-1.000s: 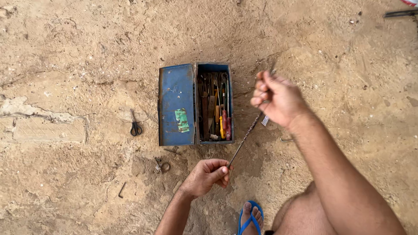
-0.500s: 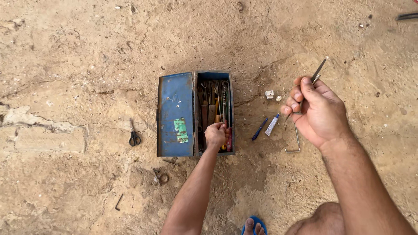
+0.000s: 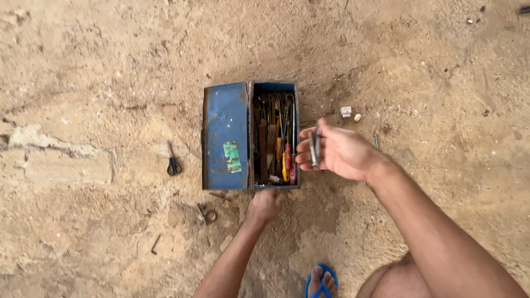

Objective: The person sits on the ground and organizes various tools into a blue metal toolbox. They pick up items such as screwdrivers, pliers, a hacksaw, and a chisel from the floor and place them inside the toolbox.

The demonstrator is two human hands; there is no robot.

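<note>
Our right hand [image 3: 337,152] curled its fingers around slim grey metal rods [image 3: 314,147] beside the dented blue steel toolbox [image 3: 251,135]; our left hand [image 3: 266,205], fingers bent, gripped its near rim on gritty sand.

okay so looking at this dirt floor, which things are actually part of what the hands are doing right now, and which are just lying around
In hand:
right hand holding slim metal tools
left hand at the near end of the blue toolbox
open lid

Lying about:
scissors
small pliers-like tool
bent metal key
white bits
</note>
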